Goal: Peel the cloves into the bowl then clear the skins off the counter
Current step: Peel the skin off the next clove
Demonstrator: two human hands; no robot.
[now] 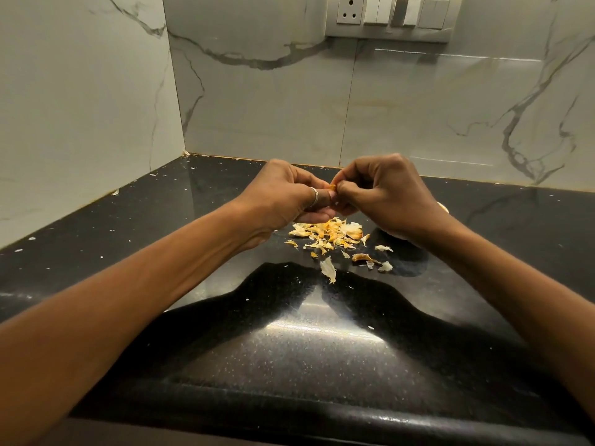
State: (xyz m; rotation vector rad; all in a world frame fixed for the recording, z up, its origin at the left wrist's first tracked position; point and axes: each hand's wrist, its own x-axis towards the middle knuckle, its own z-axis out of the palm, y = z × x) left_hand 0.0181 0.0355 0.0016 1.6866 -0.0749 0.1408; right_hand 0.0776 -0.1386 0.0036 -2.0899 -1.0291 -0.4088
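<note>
Both hands meet at the centre of the frame, held just above the black speckled table (289, 349). The left grip (283, 194), with a silver ring (315, 196) on one finger, has its fingers curled tight round a clove (331, 187). The right grip (386, 197) pinches the same clove from the other side, its fingertips touching those of the left. Only a small tan-orange sliver of the clove shows between the fingers; the rest is hidden.

Directly below the hands, the skins (328, 233) lie on the table in a loose heap. They are thin, papery flakes, pale cream to yellow-orange, with several curled pieces scattered toward the lower right of the heap. Tiny white flecks dot the table farther out.

Veined marble wall (257, 91) fills the background, and a switch panel (389, 17) sits at the upper right.
</note>
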